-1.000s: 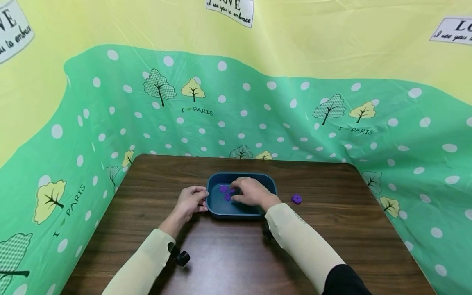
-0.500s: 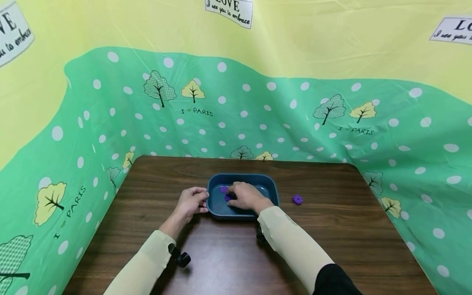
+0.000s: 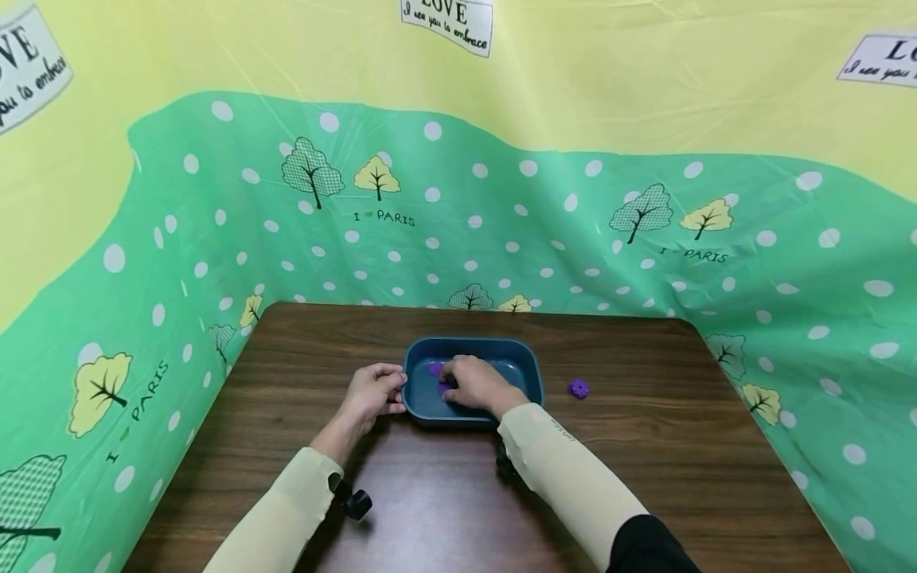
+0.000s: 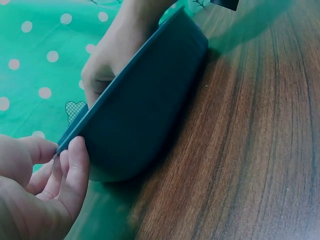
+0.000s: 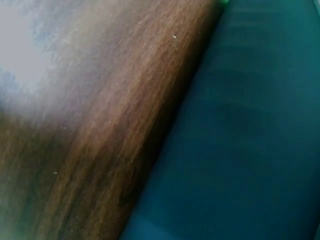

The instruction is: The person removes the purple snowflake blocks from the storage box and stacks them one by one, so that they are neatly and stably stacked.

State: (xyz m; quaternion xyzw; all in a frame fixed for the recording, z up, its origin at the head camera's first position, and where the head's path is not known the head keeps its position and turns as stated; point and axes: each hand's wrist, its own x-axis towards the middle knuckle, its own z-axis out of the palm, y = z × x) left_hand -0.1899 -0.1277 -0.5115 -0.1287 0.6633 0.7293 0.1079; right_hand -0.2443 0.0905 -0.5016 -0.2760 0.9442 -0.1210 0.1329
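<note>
A dark blue plastic tray (image 3: pixel 516 420) with raised walls stands on the table. My left hand (image 3: pixel 372 393) pinches its left rim; in the left wrist view, thumb and fingers meet at the rim of the tray (image 4: pixel 145 105). My right hand (image 3: pixel 478 383) reaches down inside, its finger and thumb on either side of a small purple piece (image 3: pixel 442 388). Whether they grip it is hidden. Another purple piece (image 3: pixel 435 368) lies just beyond. In the right wrist view only the outer wall of the tray (image 5: pixel 225 150) shows, with no fingers.
A purple flower-shaped piece (image 3: pixel 579 388) lies on the dark wooden table (image 3: pixel 645 446), right of the tray. A green and yellow printed cloth (image 3: pixel 430 239) hangs around the table's back and sides. Black wrist cameras (image 3: pixel 351 499) stick out below the forearms.
My right hand has moved slightly left and down within the tray, covering more of the purple pieces, and is nearly still over the last half second. The left hand keeps its place.
</note>
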